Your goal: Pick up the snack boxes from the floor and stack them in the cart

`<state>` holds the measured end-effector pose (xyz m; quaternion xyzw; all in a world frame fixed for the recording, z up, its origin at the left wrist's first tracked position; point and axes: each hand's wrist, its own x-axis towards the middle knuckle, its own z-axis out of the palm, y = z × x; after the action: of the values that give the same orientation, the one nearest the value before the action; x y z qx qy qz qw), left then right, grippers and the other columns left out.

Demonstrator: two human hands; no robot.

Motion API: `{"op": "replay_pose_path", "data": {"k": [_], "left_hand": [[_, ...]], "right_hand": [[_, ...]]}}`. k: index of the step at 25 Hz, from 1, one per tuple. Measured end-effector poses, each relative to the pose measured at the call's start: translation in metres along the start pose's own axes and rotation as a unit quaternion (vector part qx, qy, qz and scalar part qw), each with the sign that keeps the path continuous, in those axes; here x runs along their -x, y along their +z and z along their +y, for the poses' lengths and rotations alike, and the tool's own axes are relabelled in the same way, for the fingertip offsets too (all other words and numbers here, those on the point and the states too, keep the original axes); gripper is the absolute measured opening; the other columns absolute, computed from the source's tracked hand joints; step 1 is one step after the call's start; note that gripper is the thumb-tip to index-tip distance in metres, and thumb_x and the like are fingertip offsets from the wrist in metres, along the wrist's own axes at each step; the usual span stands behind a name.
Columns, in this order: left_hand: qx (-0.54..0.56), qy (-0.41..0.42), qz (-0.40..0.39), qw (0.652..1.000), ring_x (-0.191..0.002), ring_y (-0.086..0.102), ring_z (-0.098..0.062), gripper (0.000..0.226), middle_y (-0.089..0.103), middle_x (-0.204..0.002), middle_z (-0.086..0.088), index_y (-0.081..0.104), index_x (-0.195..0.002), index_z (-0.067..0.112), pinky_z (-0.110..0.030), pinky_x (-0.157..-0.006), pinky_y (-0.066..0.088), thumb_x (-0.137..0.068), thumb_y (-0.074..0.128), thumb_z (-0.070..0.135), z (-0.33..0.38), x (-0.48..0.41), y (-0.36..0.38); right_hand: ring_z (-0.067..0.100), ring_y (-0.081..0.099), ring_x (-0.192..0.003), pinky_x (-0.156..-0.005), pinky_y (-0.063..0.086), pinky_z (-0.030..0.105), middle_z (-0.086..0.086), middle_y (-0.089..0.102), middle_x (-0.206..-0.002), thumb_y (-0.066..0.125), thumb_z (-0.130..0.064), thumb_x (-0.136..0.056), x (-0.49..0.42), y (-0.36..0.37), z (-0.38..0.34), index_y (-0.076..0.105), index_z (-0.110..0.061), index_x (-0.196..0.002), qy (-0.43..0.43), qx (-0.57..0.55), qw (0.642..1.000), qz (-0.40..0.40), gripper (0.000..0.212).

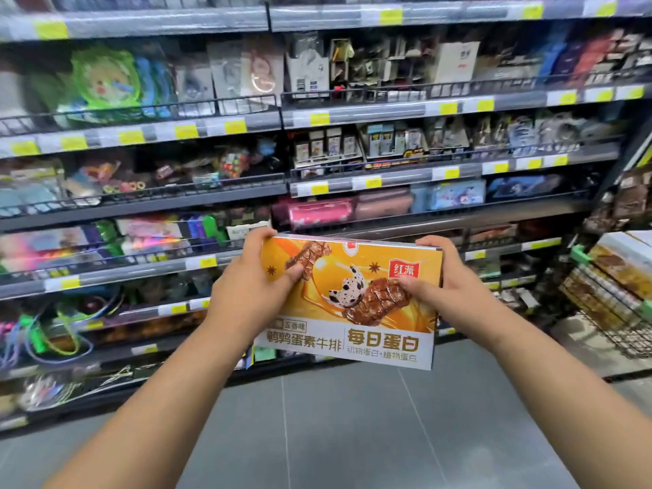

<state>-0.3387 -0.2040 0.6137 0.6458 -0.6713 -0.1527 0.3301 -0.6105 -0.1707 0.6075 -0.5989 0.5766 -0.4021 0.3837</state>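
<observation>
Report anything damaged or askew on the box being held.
Nothing stands out. The orange and white cardboard snack box looks undented and closed, gripped at both ends by the left hand and the right hand.

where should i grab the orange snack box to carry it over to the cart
By its two short ends, one hand from each side, thumbs on the printed face, fingers behind, as the left hand and right hand hold the box now. It is wide and flat, so end grips should keep it steady.

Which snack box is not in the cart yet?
The orange box held between left hand and right hand; the other boxes sit in the wire cart.
</observation>
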Motion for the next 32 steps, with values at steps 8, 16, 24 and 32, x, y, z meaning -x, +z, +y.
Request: {"op": "replay_pose_path", "data": {"k": [8,16,24,32], "left_hand": [[0.056,0.136,-0.073,0.986,-0.091,0.061,-0.029,0.056,0.063,-0.107,-0.002,0.027,-0.126,0.039,-0.037,-0.072,0.049,-0.085,0.062,0.052,0.166,-0.095,0.152],[0.074,0.268,-0.191,0.941,-0.106,0.058,-0.032,0.056,0.06,-0.117,-0.006,0.029,-0.13,0.034,-0.034,-0.072,0.036,-0.087,0.061,0.05,0.303,-0.209,0.317],[0.106,0.393,-0.271,0.872,-0.097,0.059,-0.031,0.056,0.059,-0.108,-0.005,0.029,-0.128,0.033,-0.038,-0.07,0.044,-0.086,0.062,0.05,0.475,-0.264,0.472],[0.152,0.388,-0.301,0.858,-0.091,0.059,-0.027,0.053,0.06,-0.106,-0.002,0.03,-0.124,0.035,-0.037,-0.07,0.046,-0.086,0.064,0.046,0.621,-0.279,0.617]], "right_hand": [[0.019,0.071,-0.092,-0.083,0.056,0.049,-0.001,0.07,-0.106,0.074,-0.034,-0.081,-0.025,-0.197,0.052,0.04,-0.038,-0.122,0.033,-0.009,0.989,0.142,0.054],[0.018,0.073,-0.08,-0.064,0.06,0.035,0.002,0.07,-0.098,0.071,-0.017,-0.082,-0.073,-0.324,0.117,0.041,-0.034,-0.12,0.115,-0.072,0.94,0.311,0.051],[0.019,0.068,-0.093,-0.071,0.059,0.031,0.003,0.063,-0.112,0.072,-0.02,-0.083,-0.088,-0.465,0.178,0.037,-0.032,-0.128,0.146,-0.059,0.868,0.471,0.058],[0.021,0.067,-0.097,-0.086,0.056,0.044,0.005,0.065,-0.113,0.074,-0.019,-0.083,-0.11,-0.639,0.256,0.038,-0.034,-0.125,0.153,-0.022,0.852,0.5,0.057]]}}
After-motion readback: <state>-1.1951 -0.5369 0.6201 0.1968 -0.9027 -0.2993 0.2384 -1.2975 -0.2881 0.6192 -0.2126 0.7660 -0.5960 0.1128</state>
